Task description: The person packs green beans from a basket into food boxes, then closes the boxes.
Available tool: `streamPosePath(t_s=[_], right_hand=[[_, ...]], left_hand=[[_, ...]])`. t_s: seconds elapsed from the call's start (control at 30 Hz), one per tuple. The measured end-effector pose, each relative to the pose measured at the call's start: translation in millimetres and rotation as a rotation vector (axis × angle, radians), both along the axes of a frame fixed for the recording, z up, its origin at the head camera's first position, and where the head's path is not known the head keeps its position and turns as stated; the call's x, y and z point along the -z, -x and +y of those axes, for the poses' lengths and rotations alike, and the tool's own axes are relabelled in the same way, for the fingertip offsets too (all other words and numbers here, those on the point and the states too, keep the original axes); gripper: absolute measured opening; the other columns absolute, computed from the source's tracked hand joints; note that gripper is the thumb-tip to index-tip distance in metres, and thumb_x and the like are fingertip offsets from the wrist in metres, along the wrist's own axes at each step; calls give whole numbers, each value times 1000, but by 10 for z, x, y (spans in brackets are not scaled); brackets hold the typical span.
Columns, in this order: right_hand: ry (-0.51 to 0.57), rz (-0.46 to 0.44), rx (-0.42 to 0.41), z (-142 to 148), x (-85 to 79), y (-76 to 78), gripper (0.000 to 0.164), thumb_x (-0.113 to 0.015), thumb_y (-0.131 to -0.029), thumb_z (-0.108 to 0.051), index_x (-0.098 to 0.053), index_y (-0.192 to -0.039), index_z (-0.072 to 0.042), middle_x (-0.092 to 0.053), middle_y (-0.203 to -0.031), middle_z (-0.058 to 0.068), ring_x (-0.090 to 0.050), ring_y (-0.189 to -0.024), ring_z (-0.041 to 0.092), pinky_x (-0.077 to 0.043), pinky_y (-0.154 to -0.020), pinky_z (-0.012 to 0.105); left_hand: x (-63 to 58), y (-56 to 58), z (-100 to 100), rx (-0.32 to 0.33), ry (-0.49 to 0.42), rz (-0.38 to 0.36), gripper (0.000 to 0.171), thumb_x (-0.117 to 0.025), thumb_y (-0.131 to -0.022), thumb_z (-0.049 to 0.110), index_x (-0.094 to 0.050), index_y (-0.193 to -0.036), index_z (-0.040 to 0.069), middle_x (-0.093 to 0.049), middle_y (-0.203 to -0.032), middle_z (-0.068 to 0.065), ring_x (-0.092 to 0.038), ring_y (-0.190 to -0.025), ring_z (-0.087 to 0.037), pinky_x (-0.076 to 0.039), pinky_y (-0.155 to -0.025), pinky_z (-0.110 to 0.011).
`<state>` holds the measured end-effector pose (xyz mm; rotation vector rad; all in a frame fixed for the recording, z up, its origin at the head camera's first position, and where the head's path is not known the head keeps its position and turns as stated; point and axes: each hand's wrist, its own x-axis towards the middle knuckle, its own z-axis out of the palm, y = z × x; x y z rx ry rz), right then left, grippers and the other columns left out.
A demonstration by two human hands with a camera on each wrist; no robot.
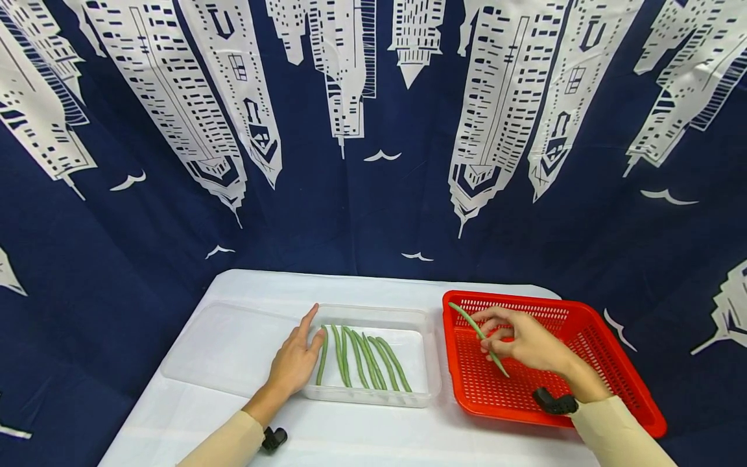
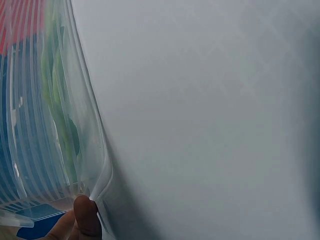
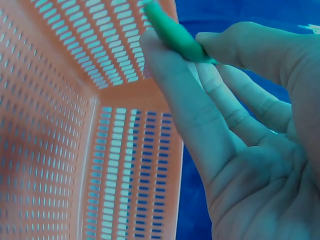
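A clear plastic box (image 1: 428,363) holds a row of several green beans (image 1: 355,357). At its left wall lies my left hand (image 1: 294,360), index finger straight toward the back corner and thumb over the rim beside the leftmost bean. In the left wrist view, fingertips (image 2: 86,217) touch the rim, and the other fingers are mostly hidden. Over the red basket (image 1: 475,395), my right hand (image 1: 525,340) pinches one green bean (image 1: 463,316) between thumb and index finger. The right wrist view shows that bean (image 3: 172,35) at the fingertips, with the basket's slotted wall (image 3: 117,175) behind.
A flat translucent lid (image 1: 222,347) lies on the white table (image 1: 350,441) left of the box. Behind the table hangs a dark blue curtain (image 1: 362,220) with white building prints. The basket stands to the right of the box.
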<state>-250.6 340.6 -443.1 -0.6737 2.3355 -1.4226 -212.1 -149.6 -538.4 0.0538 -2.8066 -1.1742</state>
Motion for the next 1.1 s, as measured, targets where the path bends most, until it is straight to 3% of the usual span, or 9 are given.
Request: streamPosePath(t_s=[0.37, 0.5, 0.7, 0.93, 1.1], right_hand=[[63, -13, -9, -219, 36, -66, 87, -81, -104, 6, -38, -179, -6, -69, -115, 32, -87, -98, 46, -75, -82, 44], [79, -12, -23, -313, 63, -68, 88, -84, -104, 3, -40, -179, -7, -70, -112, 32, -87, -98, 48, -75, -81, 46], [80, 14, -44, -438, 87, -61, 80, -86, -103, 1, -50, -173, -9, -70, -110, 30, -89, -96, 38, -75, -84, 44], [46, 136, -59, -575, 109, -64, 74, -90, -100, -2, -58, -167, -8, -73, -103, 17, -85, -94, 28, -71, -82, 32], [35, 146, -35, -679, 112, -72, 75, -94, -99, -7, -61, -165, -10, -73, -105, 14, -77, -92, 22, -64, -75, 22]], left_hand=[[-2, -2, 14, 11, 11, 7, 64, -49, -126, 43, -30, -186, 34, -61, -170, -28, -63, -153, -56, -52, -121, -79], [-7, -7, 17, 13, 7, 4, 64, -49, -126, 43, -30, -186, 34, -61, -170, -28, -63, -153, -56, -52, -120, -79], [-5, -8, 16, 11, 3, 3, 64, -49, -126, 44, -30, -186, 34, -61, -170, -28, -63, -154, -56, -51, -121, -79], [-6, -4, 13, 8, 2, -1, 64, -49, -125, 44, -30, -186, 34, -61, -171, -28, -62, -154, -56, -50, -122, -79], [-9, -3, 16, 5, 1, -8, 64, -49, -125, 44, -30, -186, 34, -61, -171, -27, -62, -154, -56, -50, -122, -79]])
